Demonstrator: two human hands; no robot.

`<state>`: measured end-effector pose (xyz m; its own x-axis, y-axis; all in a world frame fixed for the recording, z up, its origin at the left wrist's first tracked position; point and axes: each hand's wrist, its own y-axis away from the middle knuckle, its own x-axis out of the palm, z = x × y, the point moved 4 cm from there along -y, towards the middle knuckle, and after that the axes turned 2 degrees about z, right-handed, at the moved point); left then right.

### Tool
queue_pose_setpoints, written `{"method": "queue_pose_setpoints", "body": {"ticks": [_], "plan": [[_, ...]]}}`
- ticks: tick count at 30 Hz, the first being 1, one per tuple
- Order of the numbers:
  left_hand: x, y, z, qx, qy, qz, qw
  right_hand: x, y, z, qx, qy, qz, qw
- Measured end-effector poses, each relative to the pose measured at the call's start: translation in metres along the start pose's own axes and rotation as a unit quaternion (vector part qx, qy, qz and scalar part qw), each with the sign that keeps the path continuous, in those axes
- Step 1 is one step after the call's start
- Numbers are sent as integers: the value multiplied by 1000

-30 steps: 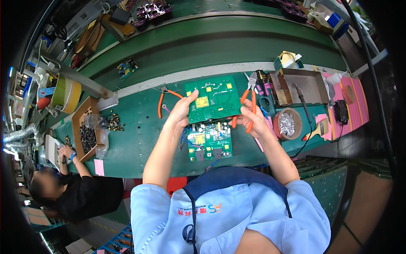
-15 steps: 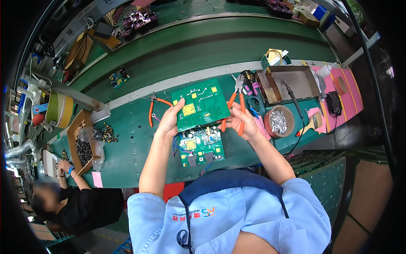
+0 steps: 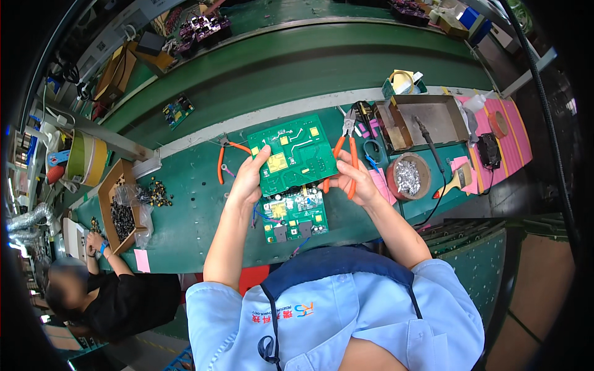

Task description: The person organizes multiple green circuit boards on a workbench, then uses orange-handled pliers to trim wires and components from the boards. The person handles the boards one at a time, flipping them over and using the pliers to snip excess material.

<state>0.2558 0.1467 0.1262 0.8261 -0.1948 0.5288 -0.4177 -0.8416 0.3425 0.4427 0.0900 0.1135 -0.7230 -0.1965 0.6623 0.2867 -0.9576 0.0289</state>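
Observation:
My left hand (image 3: 249, 177) grips the left edge of a green circuit board (image 3: 312, 151), thumb on top. The board's face toward me shows solder tracks and yellow patches. At its right edge, my right hand (image 3: 359, 180) is closed around orange-handled side cutters (image 3: 349, 125), whose jaws point away from me; its fingers also reach the board's edge. Below the held board, a second circuit board (image 3: 300, 227) lies component side up on the green bench, partly covered, with wires at its left. Left of my left hand rests another orange-handled pair of pliers (image 3: 221, 162).
To the right stand a round tub of silvery bits (image 3: 408, 177), a soldering iron (image 3: 427, 139), a brush (image 3: 455, 181) and a metal tray (image 3: 442, 123). On the left, a cardboard box (image 3: 127, 232) holds small black parts, near a co-worker's hand (image 3: 94, 241). Another board (image 3: 177, 112) lies beyond.
The held board has shifted slightly left and its tilt has changed a little, moving with my left hand. The side cutters stay in my right hand, nearly in place.

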Motion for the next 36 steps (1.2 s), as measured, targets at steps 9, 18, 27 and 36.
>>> {"method": "queue_pose_setpoints", "body": {"ticks": [9, 18, 27, 36], "plan": [[0, 5, 1, -4, -2, -3, 1000, 0, 1, -2, 8, 15, -3, 1000], [5, 11, 4, -14, 37, 9, 999, -4, 3, -5, 15, 2, -3, 1000], [8, 14, 3, -8, 47, 23, 999, -1, 6, -3, 9, -9, -10, 1000], [8, 17, 5, 6, 47, 18, 999, 0, 8, -2, 11, -12, 10, 1000]]}}
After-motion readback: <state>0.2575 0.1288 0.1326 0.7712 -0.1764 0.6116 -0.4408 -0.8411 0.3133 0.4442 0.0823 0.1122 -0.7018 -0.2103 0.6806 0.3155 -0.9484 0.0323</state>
